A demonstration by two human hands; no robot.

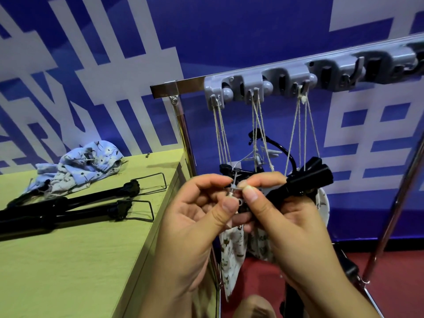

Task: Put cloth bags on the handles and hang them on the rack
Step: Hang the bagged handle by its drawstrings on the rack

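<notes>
We stand before a chrome rack [183, 125] whose grey hook rail [263, 84] already carries three sets of cords, each hanging down from its own hook toward the bagged handles below. To the left, on the yellow-green table [80, 260], two bare black handles [68, 207] with wire loops lie side by side, and a blue floral cloth bag [85, 164] sits crumpled behind them, touching their far ends. In front of the rack, the black handle [305, 182] in hand wears a white printed cloth bag [231, 255] that droops below our fingers. The left hand [195, 226] and right hand [282, 216] both have thumb and forefinger pinched on a small grey cord stopper [234, 188] at the bag's mouth. We judge the step to be cinching the drawstring: best to hold the stopper steady with one hand, draw the cord evenly with the other, and keep the bag from slipping off before lifting the loop to a free hook.
</notes>
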